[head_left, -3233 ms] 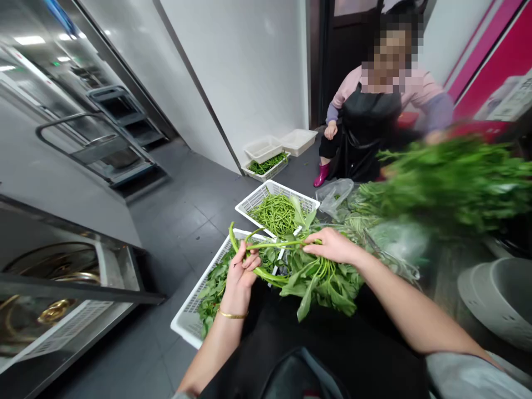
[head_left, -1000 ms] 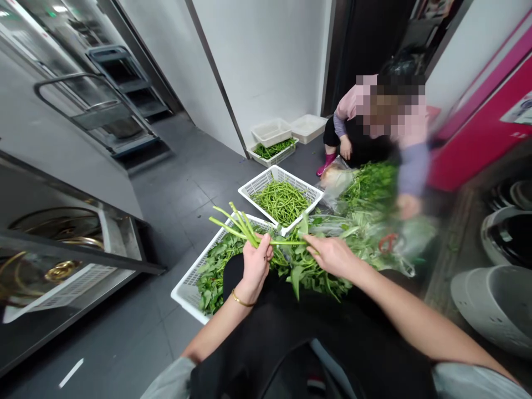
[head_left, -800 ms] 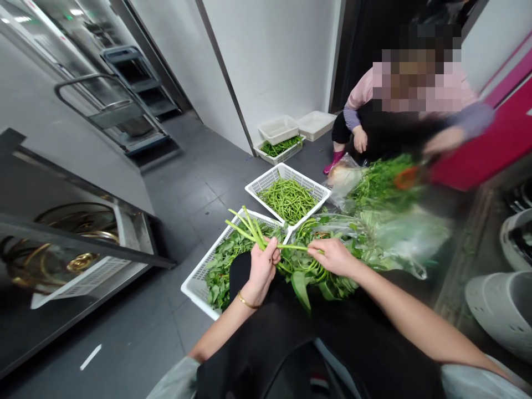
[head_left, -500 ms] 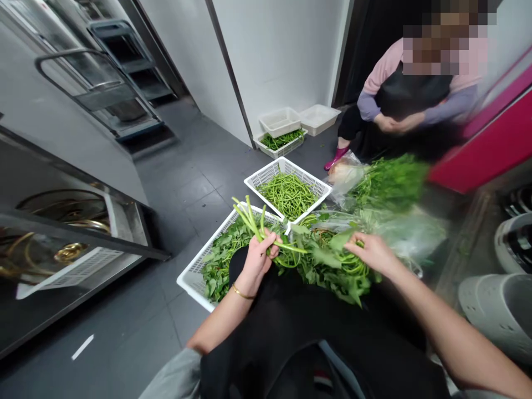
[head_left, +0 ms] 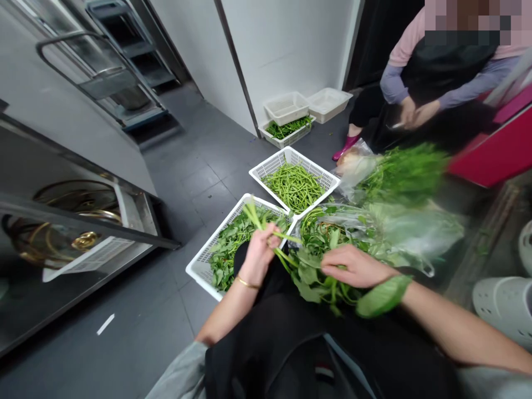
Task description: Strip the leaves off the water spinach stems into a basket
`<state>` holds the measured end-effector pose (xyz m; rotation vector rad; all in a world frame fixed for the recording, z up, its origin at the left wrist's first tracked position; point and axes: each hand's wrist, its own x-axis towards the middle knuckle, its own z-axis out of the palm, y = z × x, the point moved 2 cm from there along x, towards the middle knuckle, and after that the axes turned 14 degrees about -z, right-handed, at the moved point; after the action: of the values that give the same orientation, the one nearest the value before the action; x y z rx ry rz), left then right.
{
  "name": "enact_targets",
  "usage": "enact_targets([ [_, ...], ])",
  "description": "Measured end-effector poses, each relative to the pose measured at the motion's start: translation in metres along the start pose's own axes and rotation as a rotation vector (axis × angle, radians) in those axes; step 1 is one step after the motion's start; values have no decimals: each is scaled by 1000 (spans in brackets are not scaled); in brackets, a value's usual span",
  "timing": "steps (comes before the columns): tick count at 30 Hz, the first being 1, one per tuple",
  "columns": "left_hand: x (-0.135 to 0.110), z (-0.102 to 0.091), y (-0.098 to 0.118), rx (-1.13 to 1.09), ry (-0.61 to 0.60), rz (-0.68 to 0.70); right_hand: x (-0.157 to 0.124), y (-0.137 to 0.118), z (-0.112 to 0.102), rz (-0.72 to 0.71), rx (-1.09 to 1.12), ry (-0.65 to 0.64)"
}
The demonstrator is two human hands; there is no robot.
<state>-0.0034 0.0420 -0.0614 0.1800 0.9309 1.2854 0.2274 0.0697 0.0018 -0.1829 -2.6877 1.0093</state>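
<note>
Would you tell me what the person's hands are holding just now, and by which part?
The left hand grips green stalks midway along; the right hand closes on stems of the leafy bunch.

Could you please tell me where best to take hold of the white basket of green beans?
Grip the white basket by its left rim, coming from the open floor: that edge stands bare, while its near corner sits against the basket of leafy greens and a plastic bag crowds its right.
</note>
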Motion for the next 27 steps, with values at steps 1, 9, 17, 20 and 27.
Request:
enact_targets([
  [1, 3, -10, 10, -118, 93, 24, -16, 3, -5, 75, 30, 37],
  [9, 5, -24, 58, -474, 195, 67, -69, 43, -31, 457, 34, 212],
  [17, -19, -17, 56, -488, 124, 142, 3, 47, -37, 365, -95, 231],
  [20, -51, -33, 49, -431, 50, 215, 39, 60, -68, 443, -259, 496],
  [27, -116, -71, 22, -344, -168, 340, 195, 86, -40, 141, -386, 580],
])
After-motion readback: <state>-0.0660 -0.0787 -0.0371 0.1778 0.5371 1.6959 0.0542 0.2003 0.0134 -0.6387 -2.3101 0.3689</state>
